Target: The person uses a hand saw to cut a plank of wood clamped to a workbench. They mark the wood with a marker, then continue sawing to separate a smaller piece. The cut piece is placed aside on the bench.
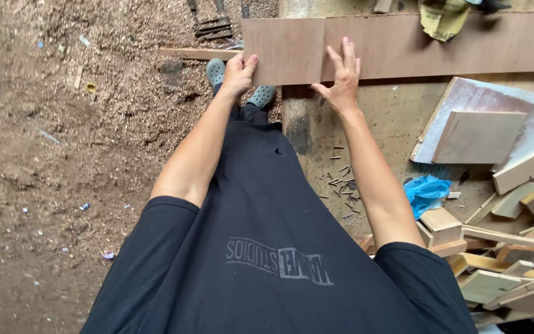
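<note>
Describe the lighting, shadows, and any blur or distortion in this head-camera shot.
Head view: soft, even daylight with no glare; the left hand and right hand on the small plywood piece cast only faint shadows. Focus is sharp from hands to loose nails. Wide-angle distortion stretches the forearms and bends the long board slightly.

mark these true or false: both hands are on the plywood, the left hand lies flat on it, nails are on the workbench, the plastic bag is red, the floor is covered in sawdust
Both hands are on the plywood piece: true.
The left hand lies flat on it: false, it grips the lower edge; the right hand lies flat with spread fingers.
Loose nails lie on the workbench: true.
The plastic bag is red: false, it is blue.
The floor is covered in sawdust: true.
</note>
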